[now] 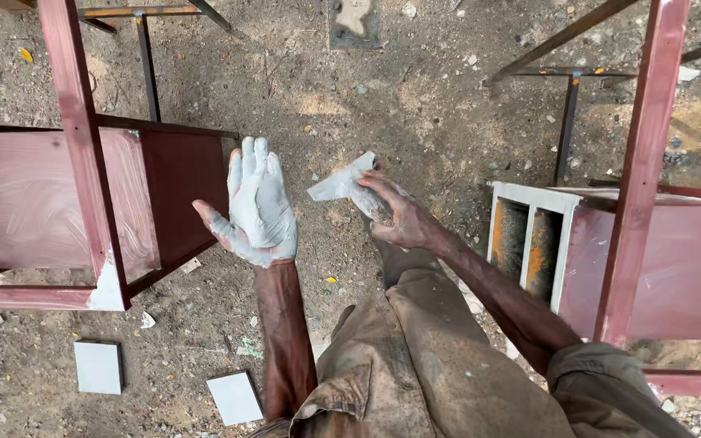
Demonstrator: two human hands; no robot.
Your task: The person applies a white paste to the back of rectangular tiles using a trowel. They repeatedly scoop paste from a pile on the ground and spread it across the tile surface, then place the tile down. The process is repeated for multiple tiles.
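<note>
Dirt ground [415, 113] fills most of the view, scattered with grit and small stones. On the left, a red-painted metal frame [83, 162] with a boxy panel runs off the edge, so its full shape is lost; a patch of white filler sits at its lower joint. On the right, a second red frame [642, 170] is cut off too, with a white-edged, rust-stained box [529, 235] beside its post, partly hidden behind the forearm. Down below, the person's brown trousers [423, 357] cover the ground near the feet. The left hand [257, 207] is spread wide, palm up, coated in pale grey-white paste, holding nothing. The right hand [395, 215] pinches a crumpled grey-white scrap [342, 182], cloth or paper, hard to tell, just beside the left hand's fingertips, over the ground. Two white square tiles [99, 367] lie at lower left.
</note>
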